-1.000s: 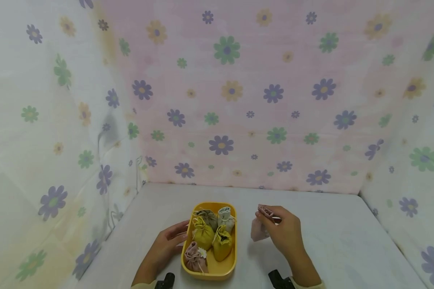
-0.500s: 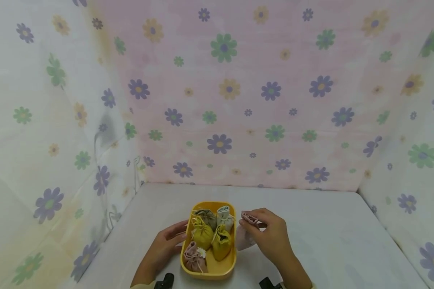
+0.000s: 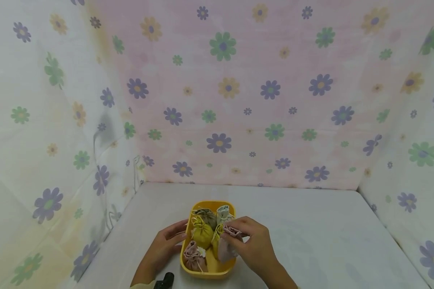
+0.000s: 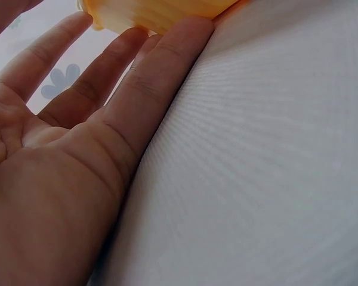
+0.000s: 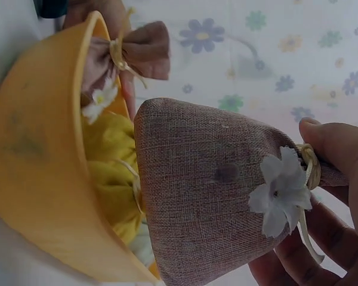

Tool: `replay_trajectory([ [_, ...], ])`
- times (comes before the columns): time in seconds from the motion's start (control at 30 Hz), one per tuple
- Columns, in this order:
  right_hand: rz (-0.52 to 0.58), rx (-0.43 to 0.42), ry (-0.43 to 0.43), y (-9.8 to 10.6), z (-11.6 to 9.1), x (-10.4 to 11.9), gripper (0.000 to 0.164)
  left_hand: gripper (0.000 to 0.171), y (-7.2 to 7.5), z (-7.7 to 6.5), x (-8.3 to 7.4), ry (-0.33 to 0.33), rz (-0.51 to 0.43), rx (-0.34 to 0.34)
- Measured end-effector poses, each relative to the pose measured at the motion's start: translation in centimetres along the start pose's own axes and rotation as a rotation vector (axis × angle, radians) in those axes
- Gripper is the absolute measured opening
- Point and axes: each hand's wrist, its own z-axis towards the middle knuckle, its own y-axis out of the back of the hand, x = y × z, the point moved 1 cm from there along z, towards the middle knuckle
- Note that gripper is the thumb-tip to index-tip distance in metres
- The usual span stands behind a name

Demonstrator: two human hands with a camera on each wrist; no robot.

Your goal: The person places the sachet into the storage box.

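Observation:
My right hand (image 3: 256, 245) pinches a mauve cloth drawstring pouch (image 5: 197, 190) by its tied neck. The pouch hangs over the right part of a yellow tub (image 3: 209, 275), in front of one yellow pouch. A white fabric flower (image 5: 280, 193) and a pale cord show at its neck in the right wrist view. My left hand (image 3: 162, 247) rests against the tub's left side, its fingers extended; in the left wrist view the fingertips meet the yellow wall (image 4: 167, 13). Inside the tub sit another mauve pouch (image 3: 194, 259), a yellow pouch (image 3: 202, 237), an olive pouch (image 3: 207, 216) and a pale pouch (image 3: 223, 213).
A white-covered table (image 3: 311, 241) lies under the tub. Flower-printed cloth (image 3: 238, 100) walls it in at the back and both sides. A dark wrist mount (image 3: 164, 281) shows at my left sleeve.
My right hand has carried the mauve pouch leftward, from beside the tub to over its right part. My left hand has stayed at the tub's left side.

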Motion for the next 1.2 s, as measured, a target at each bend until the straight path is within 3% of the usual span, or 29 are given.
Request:
replay_trajectory([
  [0.3,0.038,0.048,0.039,-1.5,-0.7,0.1,0.023,0.073,0.0,-0.1,0.0,-0.015,-0.006,0.008],
  [0.47,0.003,0.084,0.078,-2.4,-0.9,-0.5,0.020,0.073,-0.1,-0.1,-0.1,-0.014,-0.002,0.007],
  [0.73,0.024,-0.017,0.138,-3.0,-1.1,-0.7,0.019,0.072,-0.2,-0.3,-0.4,-0.001,0.002,0.000],
  [1.2,-0.191,0.132,0.109,-4.1,-1.6,-2.4,0.014,0.070,-0.2,-0.3,-0.4,0.004,0.018,-0.007],
])
